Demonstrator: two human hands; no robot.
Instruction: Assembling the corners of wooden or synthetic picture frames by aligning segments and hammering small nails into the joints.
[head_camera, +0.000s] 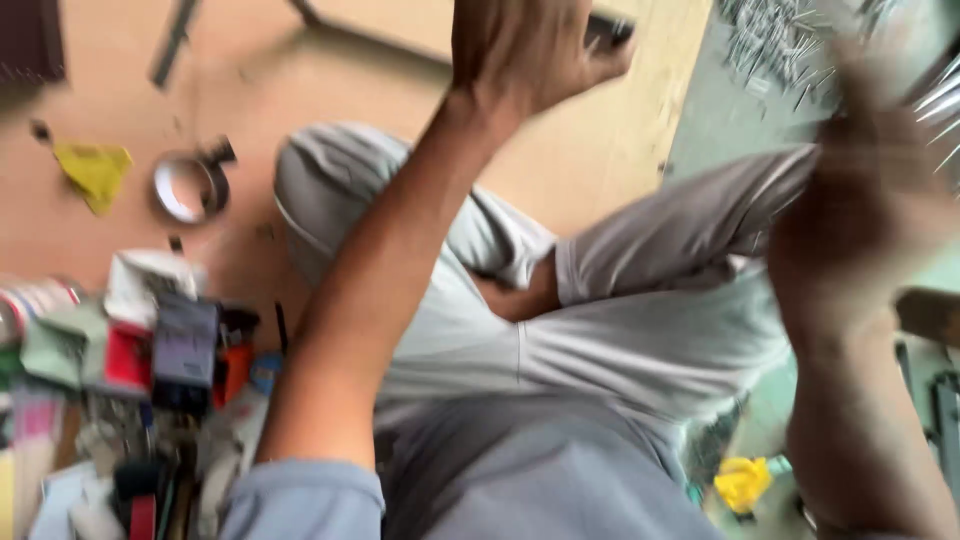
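Head view: left hand (525, 45) is closed around a small dark object (610, 30) above the plywood board (600, 130). Right hand (860, 200), blurred, sits right of the board near scattered nails (780, 45); its grip cannot be told. Judged: mid-positioning; steadying comes next.

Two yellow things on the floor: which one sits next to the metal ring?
The upper-left yellow scrap, lying on the brown board just left of the metal ring. The other yellow object sits bottom right, near the right forearm.
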